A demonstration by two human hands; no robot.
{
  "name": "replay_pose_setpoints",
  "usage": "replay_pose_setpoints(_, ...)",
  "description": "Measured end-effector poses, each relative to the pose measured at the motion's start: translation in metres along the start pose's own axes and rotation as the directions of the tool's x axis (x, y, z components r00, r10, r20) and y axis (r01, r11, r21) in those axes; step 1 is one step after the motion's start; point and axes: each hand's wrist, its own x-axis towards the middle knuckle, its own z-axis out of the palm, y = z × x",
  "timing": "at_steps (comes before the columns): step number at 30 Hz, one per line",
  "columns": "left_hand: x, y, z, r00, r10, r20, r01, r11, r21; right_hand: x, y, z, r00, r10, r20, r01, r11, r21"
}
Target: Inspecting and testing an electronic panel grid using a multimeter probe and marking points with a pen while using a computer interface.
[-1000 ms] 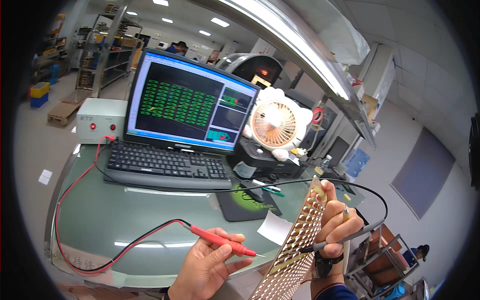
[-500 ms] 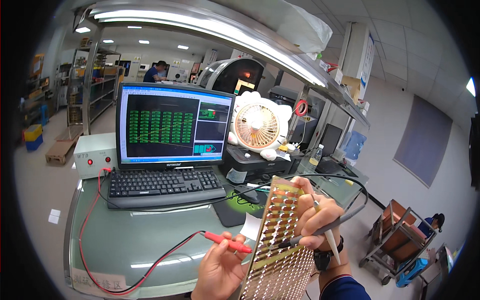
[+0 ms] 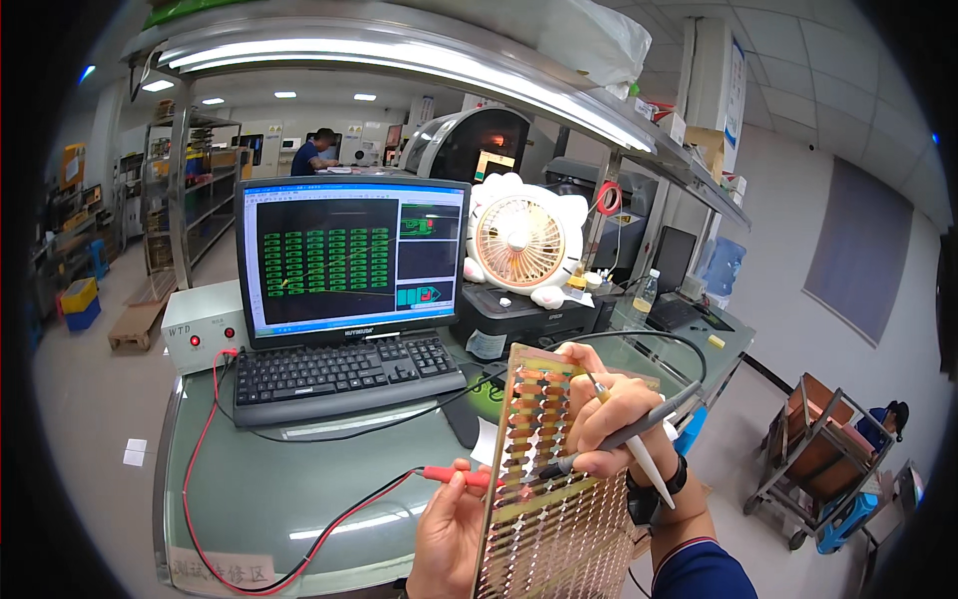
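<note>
I see the board (image 3: 549,539) tilted between the left grip (image 3: 449,534), at its eight o'clock, pinched on a red probe (image 3: 436,473), and the right grip (image 3: 623,405), at its two, closed round a grey probe (image 3: 649,420). At ten, a keyboard (image 3: 344,378) lies on the counter (image 3: 299,471).

Looking out from the person's head, on the left of a side-by-side pair, upright and unmirrored. Facing forward over the table (image 3: 329,469) and slanting down toward the left grip (image 3: 449,539) and right grip (image 3: 629,401), both in the lower half. Sitting closest to the patterned board (image 3: 559,544); placing the monitor (image 3: 349,260) farther off, left of centre. Reaching past the fan (image 3: 519,240) deep into the room, and up to the ceiling (image 3: 788,60). Bowing the light tube (image 3: 399,48), darkening to black around the rim.
</note>
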Motion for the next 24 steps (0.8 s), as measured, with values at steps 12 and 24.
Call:
replay_pose_setpoints(12,-0.023,-0.042,0.037,0.951,-0.016,0.308,0.046,0.995,-0.092,-0.018,-0.041,-0.002,0.928,-0.194,-0.320,0.167,0.980,-0.108)
replay_pose_setpoints(24,-0.048,-0.062,0.043,0.961,-0.061,0.270,0.087,0.993,-0.084,-0.023,-0.075,-0.038,0.954,-0.273,0.124,0.276,0.961,-0.006)
